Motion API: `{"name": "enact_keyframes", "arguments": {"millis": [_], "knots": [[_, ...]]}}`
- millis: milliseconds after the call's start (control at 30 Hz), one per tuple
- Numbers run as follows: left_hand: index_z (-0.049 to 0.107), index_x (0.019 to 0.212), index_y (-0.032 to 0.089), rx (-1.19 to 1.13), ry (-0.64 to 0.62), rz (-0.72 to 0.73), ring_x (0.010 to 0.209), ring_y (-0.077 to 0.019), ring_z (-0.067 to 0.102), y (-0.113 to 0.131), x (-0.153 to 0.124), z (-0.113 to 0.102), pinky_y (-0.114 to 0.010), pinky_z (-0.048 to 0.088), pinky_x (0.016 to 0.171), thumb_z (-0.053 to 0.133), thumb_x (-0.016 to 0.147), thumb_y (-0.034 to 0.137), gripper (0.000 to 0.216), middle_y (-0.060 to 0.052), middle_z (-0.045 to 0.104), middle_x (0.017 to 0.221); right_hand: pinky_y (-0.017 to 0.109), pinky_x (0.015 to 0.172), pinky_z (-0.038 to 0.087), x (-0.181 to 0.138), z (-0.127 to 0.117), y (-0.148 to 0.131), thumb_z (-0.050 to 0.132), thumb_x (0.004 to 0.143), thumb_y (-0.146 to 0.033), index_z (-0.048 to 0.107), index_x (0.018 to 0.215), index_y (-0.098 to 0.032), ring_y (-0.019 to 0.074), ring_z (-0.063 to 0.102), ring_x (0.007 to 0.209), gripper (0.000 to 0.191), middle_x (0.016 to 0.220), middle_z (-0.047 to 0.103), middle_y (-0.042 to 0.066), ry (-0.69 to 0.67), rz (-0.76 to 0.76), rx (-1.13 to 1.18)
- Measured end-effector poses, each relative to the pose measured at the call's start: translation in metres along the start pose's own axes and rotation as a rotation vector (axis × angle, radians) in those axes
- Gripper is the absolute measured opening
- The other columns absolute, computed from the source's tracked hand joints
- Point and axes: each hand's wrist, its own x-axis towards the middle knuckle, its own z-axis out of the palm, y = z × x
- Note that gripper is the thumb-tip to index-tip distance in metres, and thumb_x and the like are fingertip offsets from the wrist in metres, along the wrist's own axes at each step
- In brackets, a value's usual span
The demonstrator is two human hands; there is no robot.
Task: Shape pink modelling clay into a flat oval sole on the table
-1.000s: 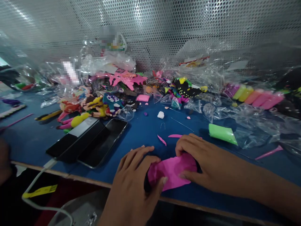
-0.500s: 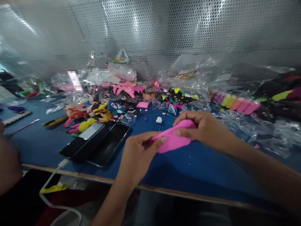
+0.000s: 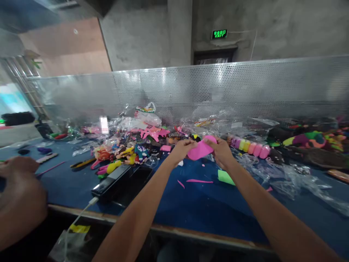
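Observation:
A flat, thin piece of bright pink modelling clay [image 3: 200, 150] is held up over the far half of the table. My left hand [image 3: 180, 151] pinches its left edge between thumb and fingers. On the opposite edge, the thumb and fingers of my right hand [image 3: 223, 151] grip it too. Below on the blue table lie a thin pink modelling tool [image 3: 199, 181] and a short pink strip [image 3: 181, 184]. A light green block [image 3: 225, 177] sits partly behind my right forearm. Near my left wrist is a small white lump [image 3: 180, 163].
Two dark phones, one cabled [image 3: 113, 183], lie left of my left arm. Clay figures [image 3: 116, 165], a pink splat shape [image 3: 154, 133] and plastic bags line the back before a perforated metal screen [image 3: 169, 87]. Coloured clay packs [image 3: 253, 148] stand right. Another person's hand [image 3: 23, 185] is far left.
My view has tilted up. Both hands have reached farther forward with the pink clay, still gripping its two sides. The pink tool, strip and green block now show on the table.

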Motion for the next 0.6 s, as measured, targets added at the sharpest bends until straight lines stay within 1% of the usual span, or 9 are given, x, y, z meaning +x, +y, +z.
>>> {"name": "enact_keyframes", "arguments": {"millis": [67,100,167,200,267,367,500,533,600], "knots": [[0.068,0.088,0.013,0.084,-0.157,0.033,0.056,-0.0082,0.045,-0.004,0.007,0.003,-0.020,0.034,0.051,0.071,0.069,0.044,0.036,0.000,0.057,0.069,0.025,0.058,0.044,-0.001,-0.008,0.004,0.082,0.056,-0.041,0.070,0.078,-0.017,0.0140,0.057,0.063,0.035,0.069,0.066,0.001,-0.052,0.001,-0.094],[0.067,0.082,0.013,0.156,-0.206,0.077,0.055,-0.0078,0.042,-0.008,0.009,0.004,-0.020,0.031,0.051,0.072,0.069,0.043,0.034,0.001,0.055,0.066,0.026,0.059,0.044,-0.001,-0.011,0.005,0.081,0.057,-0.042,0.070,0.078,-0.017,0.0147,0.057,0.063,0.035,0.070,0.067,0.001,-0.083,0.006,-0.151],[0.061,0.065,0.013,0.298,-0.252,0.152,0.052,-0.0073,0.034,-0.019,0.011,0.006,-0.021,0.025,0.049,0.071,0.069,0.045,0.034,0.003,0.046,0.056,0.027,0.061,0.045,-0.003,-0.015,0.006,0.079,0.059,-0.043,0.071,0.078,-0.016,0.0158,0.057,0.066,0.034,0.071,0.067,0.002,-0.124,-0.002,-0.254],[0.056,0.058,0.014,0.341,-0.253,0.167,0.050,-0.0072,0.030,-0.024,0.011,0.006,-0.021,0.023,0.048,0.070,0.070,0.047,0.038,0.004,0.041,0.052,0.027,0.062,0.045,-0.003,-0.016,0.007,0.078,0.060,-0.044,0.071,0.078,-0.016,0.0161,0.057,0.067,0.034,0.073,0.068,0.002,-0.132,-0.018,-0.290],[0.051,0.052,0.015,0.349,-0.236,0.146,0.048,-0.0076,0.027,-0.033,0.008,0.005,-0.022,0.019,0.047,0.065,0.073,0.052,0.045,0.005,0.034,0.047,0.027,0.064,0.045,-0.003,-0.016,0.008,0.077,0.061,-0.043,0.071,0.080,-0.016,0.0159,0.057,0.069,0.033,0.074,0.068,0.002,-0.137,-0.047,-0.321],[0.055,0.055,0.015,0.280,-0.232,0.111,0.048,-0.0085,0.032,-0.039,0.003,-0.001,-0.022,0.021,0.047,0.065,0.072,0.057,0.047,0.004,0.038,0.048,0.026,0.062,0.044,-0.003,-0.013,0.010,0.076,0.063,-0.041,0.071,0.082,-0.016,0.0143,0.056,0.066,0.032,0.072,0.067,0.001,-0.174,-0.051,-0.334],[0.057,0.062,0.013,0.221,-0.293,0.114,0.051,-0.0071,0.031,-0.038,0.000,-0.009,-0.022,0.020,0.049,0.064,0.072,0.062,0.051,0.004,0.041,0.054,0.024,0.056,0.042,-0.006,-0.009,0.015,0.075,0.065,-0.041,0.071,0.083,-0.016,0.0122,0.053,0.061,0.031,0.069,0.064,0.000,-0.192,-0.061,-0.350],[0.055,0.062,0.013,0.208,-0.285,0.115,0.051,-0.0067,0.030,-0.038,0.000,-0.010,-0.022,0.020,0.049,0.062,0.073,0.064,0.052,0.004,0.040,0.054,0.024,0.056,0.042,-0.006,-0.008,0.017,0.074,0.067,-0.042,0.071,0.085,-0.016,0.0119,0.052,0.060,0.032,0.069,0.064,0.000,-0.187,-0.065,-0.335],[0.050,0.059,0.014,0.170,-0.201,0.111,0.049,-0.0058,0.027,-0.040,0.002,-0.010,-0.022,0.018,0.049,0.061,0.073,0.066,0.055,0.005,0.036,0.052,0.024,0.053,0.042,-0.007,-0.008,0.020,0.071,0.070,-0.045,0.071,0.091,-0.017,0.0118,0.051,0.059,0.035,0.069,0.063,0.000,-0.168,-0.056,-0.309]]}}
